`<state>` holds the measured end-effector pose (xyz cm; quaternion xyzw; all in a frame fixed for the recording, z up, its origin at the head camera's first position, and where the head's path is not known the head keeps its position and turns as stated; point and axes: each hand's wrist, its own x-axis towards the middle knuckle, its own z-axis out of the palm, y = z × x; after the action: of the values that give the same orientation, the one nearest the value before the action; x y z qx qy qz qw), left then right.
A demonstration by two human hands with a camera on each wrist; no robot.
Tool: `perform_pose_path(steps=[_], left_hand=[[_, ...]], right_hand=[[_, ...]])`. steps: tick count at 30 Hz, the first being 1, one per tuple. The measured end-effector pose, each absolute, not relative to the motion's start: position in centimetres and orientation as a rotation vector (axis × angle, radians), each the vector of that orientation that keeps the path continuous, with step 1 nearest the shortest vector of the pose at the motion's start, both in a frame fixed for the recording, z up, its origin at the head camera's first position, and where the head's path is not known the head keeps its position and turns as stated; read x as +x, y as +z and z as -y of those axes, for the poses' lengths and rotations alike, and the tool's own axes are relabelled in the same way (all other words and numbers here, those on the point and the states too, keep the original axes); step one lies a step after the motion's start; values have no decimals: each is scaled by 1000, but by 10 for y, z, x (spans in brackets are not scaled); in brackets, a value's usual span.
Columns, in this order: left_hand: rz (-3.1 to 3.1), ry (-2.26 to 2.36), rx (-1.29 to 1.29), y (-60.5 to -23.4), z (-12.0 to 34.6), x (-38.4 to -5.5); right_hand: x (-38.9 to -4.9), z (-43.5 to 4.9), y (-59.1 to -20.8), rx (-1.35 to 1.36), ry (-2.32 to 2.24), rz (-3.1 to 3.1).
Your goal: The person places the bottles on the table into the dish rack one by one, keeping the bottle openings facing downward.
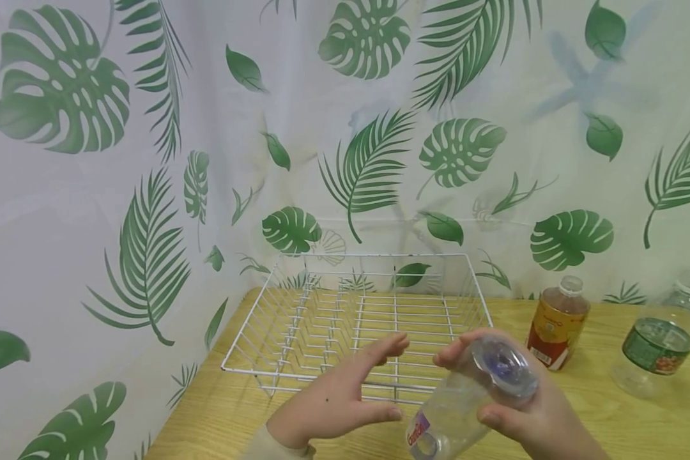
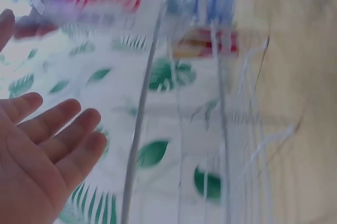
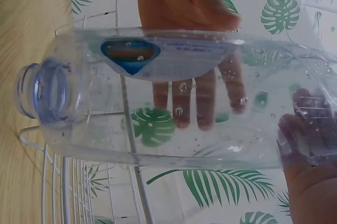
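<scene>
My right hand (image 1: 546, 409) grips a clear plastic bottle (image 1: 454, 415) near its base. The bottle is tilted, base up, with its uncapped neck (image 3: 50, 92) pointing down toward the table. Droplets cling to its wall, and a label (image 2: 100, 3) with red lettering shows, blurred, in the left wrist view. Just left of the bottle, my left hand (image 1: 345, 396) is held with fingers extended and thumb apart, gripping nothing. In the right wrist view the left hand's fingers show through the clear plastic. Both hands are in front of a white wire dish rack (image 1: 374, 255).
Right of the rack stands a clear bottle with a red and yellow label (image 1: 558, 326). Farther right is a larger clear bottle with a green label (image 1: 658, 345). The wooden table (image 1: 207, 409) meets a leaf-patterned curtain (image 1: 299, 128) at the back and left.
</scene>
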<state>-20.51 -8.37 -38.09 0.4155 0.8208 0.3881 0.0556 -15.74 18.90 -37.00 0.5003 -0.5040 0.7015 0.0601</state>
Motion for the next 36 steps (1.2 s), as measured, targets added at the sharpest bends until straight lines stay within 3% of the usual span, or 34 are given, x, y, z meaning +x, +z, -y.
perform_pose_path(steps=[14,23,36], left_hand=[[-2913,1276,811,-367,173,-246],[-3008,1165,406,-385,241,-276],[-2566,1559,303,-411,262,-291]], right_hand=[[-156,-197,-369,1435,2111,1581],[-155,-203,-367,1372,2091,1642],[-160,-207,-366,1435,2062,1559]])
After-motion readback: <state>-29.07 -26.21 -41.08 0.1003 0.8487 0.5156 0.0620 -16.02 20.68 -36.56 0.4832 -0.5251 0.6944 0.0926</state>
